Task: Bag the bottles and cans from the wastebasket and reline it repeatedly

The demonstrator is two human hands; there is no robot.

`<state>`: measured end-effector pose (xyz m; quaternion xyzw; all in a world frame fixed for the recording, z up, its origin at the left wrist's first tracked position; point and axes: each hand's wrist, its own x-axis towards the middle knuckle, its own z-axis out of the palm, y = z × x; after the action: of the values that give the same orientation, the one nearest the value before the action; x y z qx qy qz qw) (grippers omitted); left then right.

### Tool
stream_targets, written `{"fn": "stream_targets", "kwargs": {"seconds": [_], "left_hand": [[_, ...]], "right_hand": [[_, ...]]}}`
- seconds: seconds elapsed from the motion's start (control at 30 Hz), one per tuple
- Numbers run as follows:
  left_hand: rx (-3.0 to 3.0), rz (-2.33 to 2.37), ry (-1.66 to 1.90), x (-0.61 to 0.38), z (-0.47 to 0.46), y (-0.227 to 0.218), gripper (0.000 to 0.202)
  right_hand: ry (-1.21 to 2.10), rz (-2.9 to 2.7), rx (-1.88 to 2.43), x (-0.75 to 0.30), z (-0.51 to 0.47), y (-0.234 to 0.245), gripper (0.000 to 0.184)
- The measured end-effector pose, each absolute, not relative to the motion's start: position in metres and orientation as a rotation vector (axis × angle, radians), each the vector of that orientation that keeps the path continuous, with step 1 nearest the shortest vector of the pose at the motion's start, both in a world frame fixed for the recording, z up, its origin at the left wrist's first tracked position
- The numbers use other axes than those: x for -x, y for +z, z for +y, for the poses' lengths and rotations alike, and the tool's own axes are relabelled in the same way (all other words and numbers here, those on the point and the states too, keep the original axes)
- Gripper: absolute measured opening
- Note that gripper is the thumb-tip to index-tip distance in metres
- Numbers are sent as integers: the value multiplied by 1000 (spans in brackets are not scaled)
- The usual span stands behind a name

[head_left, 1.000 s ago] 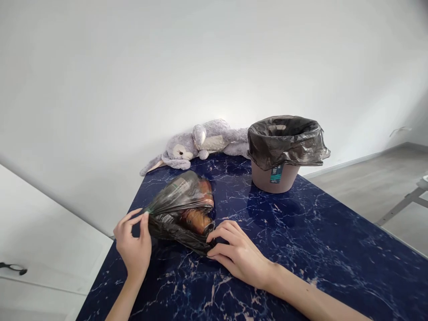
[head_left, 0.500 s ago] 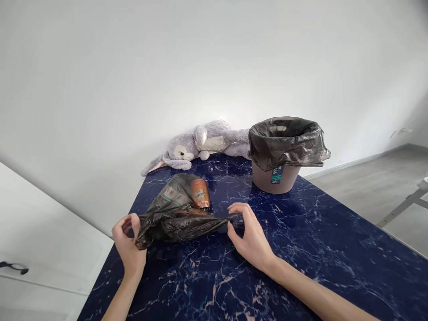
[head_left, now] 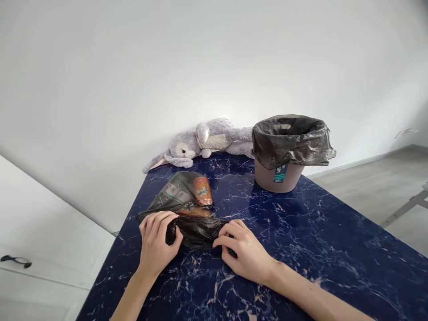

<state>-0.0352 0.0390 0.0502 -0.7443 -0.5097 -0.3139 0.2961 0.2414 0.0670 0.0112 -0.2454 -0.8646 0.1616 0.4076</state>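
A thin black garbage bag (head_left: 197,232) lies on the table, its mouth bunched toward me. Through its translucent far part show an orange drink can (head_left: 203,191), lying on its side, and something pale with a green stripe (head_left: 177,192). My left hand (head_left: 159,240) curls its fingers over the left of the bag's near edge, thumb below, with plastic between. At the right end, my right hand (head_left: 245,250) has bent fingers closed on the gathered plastic. The fingertips of both hands are partly hidden.
A brownish bin (head_left: 279,178) lined with a black bag (head_left: 297,149) stands at the back right. A lilac plush bunny (head_left: 214,138) lies along the wall behind. White cabinet doors (head_left: 50,249) are left of the blue marbled table (head_left: 301,249).
My left hand has moved right and turned over the bag's edge. My right hand has closed from a looser pinch. The bag's mouth is drawn narrower, and the view has shifted slightly.
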Motion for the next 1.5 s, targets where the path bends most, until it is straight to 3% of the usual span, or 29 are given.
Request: {"fn": "stream_targets", "kwargs": {"seconds": [0.2, 0.37, 0.53, 0.73, 0.9, 1.23, 1.37, 1.5], "left_hand": [[2006, -1187, -777, 22, 35, 53, 21], [2445, -1135, -847, 1, 26, 49, 27], [2658, -1085, -915, -16, 20, 40, 27], [2543, -1071, -1018, -31, 10, 47, 23], [2682, -1142, -1102, -46, -1, 45, 33], [2121, -2015, -1217, -36, 11, 21, 36], [2055, -1937, -1120, -35, 11, 24, 23], [2045, -1755, -1038, -27, 12, 29, 26]], "right_hand": [[415, -1991, 778, -240, 65, 12, 35], [592, -1921, 974, -239, 74, 1, 53], [640, -1954, 1006, -240, 82, -6, 9], [670, -1827, 1006, -242, 81, -1, 12], [660, -1708, 930, -245, 73, 8, 14], [570, -1688, 762, -249, 62, 20, 22], [557, -1757, 660, -250, 57, 24, 23], [528, -1888, 480, -249, 52, 29, 25]]}}
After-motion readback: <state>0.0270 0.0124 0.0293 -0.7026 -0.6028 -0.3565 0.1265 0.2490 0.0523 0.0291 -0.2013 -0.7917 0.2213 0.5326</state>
